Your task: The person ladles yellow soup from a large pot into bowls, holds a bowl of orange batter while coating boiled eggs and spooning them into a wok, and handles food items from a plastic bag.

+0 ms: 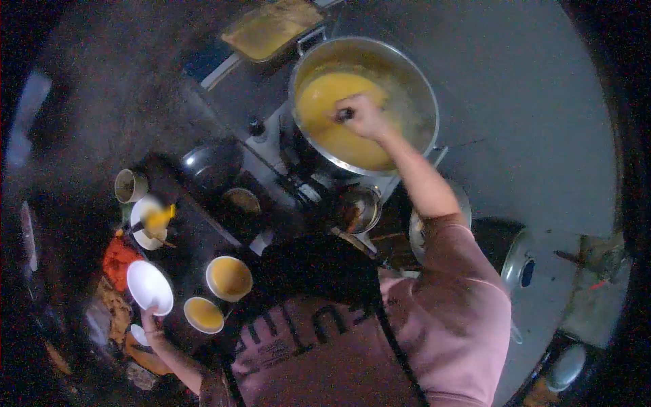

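At the left, my left hand (153,321) grips the rim of a white bowl (148,283), with its fingers partly hidden by the bowl. Nothing shows inside that bowl. Over a large metal pot (432,102) of yellow liquid (339,88), my right hand (364,117) is closed around a dark utensil handle (345,114). The lower end of that utensil is out of sight. Two bowls filled with yellow-orange liquid, a larger bowl (229,278) and a smaller bowl (204,315), stand to the right of the white one.
A tray of yellowish food (271,30) lies beyond the pot. Near the left bowl are a red heap (121,259), a container with something yellow (150,234) and a small cup (130,186). A dark pan (211,163) and a glass-like lid or bowl (359,209) sit between.
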